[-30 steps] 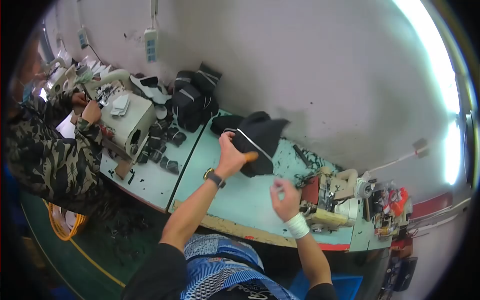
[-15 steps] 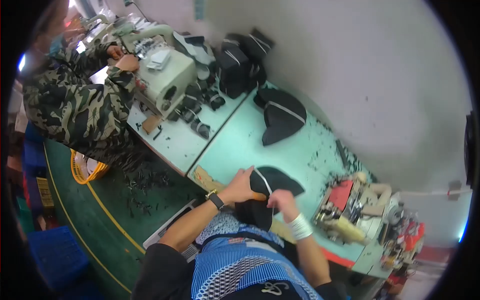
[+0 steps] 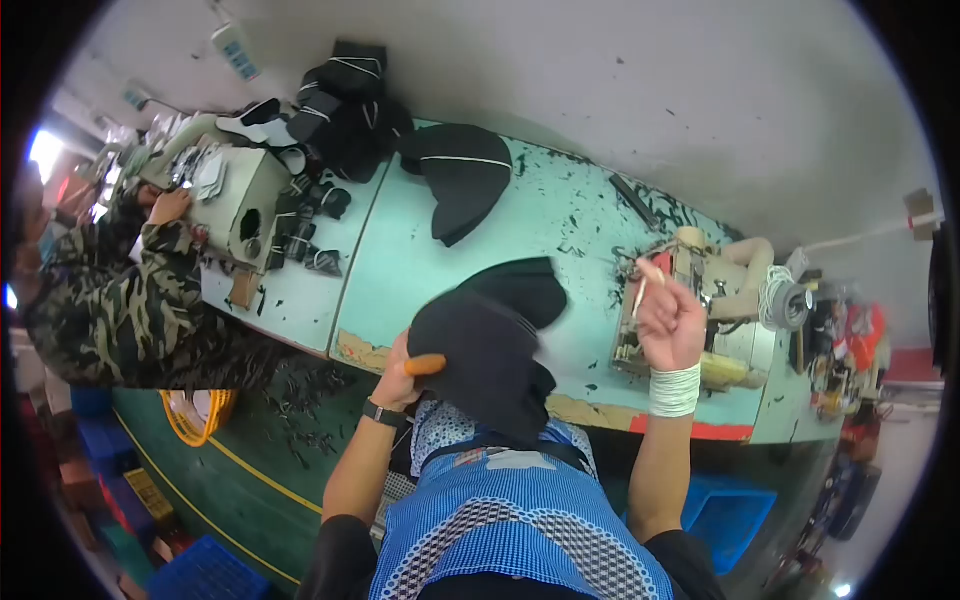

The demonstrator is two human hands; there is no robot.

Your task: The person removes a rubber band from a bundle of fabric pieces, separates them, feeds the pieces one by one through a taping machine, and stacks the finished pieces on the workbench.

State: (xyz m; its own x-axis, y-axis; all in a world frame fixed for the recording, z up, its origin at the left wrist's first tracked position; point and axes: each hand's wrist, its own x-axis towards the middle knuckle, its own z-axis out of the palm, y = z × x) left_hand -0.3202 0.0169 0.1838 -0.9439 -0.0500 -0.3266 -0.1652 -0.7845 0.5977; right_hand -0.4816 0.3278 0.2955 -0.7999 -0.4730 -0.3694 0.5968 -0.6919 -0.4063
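My left hand [image 3: 398, 372] grips the near left edge of a stack of black fabric pieces [image 3: 480, 345], its thumb in an orange finger cover [image 3: 425, 365] lying on top. The stack is tilted and blurred at its right side, between my body and the green table. Raised to the right, near a sewing machine [image 3: 690, 270], my right hand [image 3: 668, 318] has its fingers curled around a thin white band [image 3: 640, 295]. Several similar white bands [image 3: 675, 392] circle my right wrist.
Another banded black fabric bundle [image 3: 465, 175] lies farther back on the green table [image 3: 390, 270]. More dark bundles [image 3: 350, 120] are piled at the wall. At left, a person in a camouflage jacket [image 3: 130, 300] works at another machine [image 3: 235, 200]. A blue crate [image 3: 730, 515] stands below right.
The white band around the stack has come off and is in my right hand, which has moved up and right. My left hand still holds the stack. The view has turned right.
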